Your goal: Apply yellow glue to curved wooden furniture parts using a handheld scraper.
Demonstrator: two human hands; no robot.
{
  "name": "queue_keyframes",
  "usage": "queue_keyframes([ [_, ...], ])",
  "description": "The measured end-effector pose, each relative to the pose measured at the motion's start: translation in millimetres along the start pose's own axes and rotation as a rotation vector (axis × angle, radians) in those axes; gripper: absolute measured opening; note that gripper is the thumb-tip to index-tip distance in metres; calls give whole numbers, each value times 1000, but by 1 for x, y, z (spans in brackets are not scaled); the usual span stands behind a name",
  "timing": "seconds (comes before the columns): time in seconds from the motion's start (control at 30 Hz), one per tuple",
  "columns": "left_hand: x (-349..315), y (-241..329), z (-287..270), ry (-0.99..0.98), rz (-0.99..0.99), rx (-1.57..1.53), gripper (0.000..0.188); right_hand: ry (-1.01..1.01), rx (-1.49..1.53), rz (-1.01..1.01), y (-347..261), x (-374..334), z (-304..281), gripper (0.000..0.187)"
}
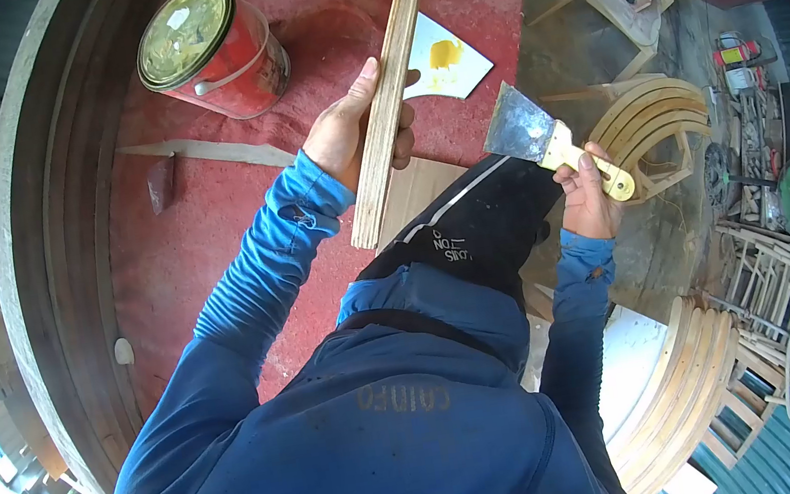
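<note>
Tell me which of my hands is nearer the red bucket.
Left. Your left hand, gripping a wooden strip, is right of the red bucket and closer to your body; your right hand, holding a scraper, is much farther right.

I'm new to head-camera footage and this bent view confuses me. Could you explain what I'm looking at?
There is no robot here, just a person's bare hands. The single picture comes from a wide fisheye camera on their head, looking down, so straight edges curve near the rim. The large blue shape is the wearer's top. Their left hand holds a long wooden strip; their right hand holds a scraper by its pale yellow handle. On the red surface are a red bucket with its lid on and a white piece bearing a yellow-brown smear.
</note>
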State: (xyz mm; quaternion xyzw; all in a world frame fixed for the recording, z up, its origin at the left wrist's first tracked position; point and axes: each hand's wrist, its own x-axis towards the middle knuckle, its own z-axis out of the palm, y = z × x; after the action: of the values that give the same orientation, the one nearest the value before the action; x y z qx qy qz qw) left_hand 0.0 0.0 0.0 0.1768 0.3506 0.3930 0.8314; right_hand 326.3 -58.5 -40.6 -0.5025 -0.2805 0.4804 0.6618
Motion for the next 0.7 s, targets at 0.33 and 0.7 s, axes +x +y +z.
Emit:
queue_keyframes([
  [0.33,1,-6,0,-104,42,-76,63,19,46,-2,-2,-1,6,27],
  [0.7,22,94,100,-478,143,-362,38,73,97,-54,-14,4,23,23],
])
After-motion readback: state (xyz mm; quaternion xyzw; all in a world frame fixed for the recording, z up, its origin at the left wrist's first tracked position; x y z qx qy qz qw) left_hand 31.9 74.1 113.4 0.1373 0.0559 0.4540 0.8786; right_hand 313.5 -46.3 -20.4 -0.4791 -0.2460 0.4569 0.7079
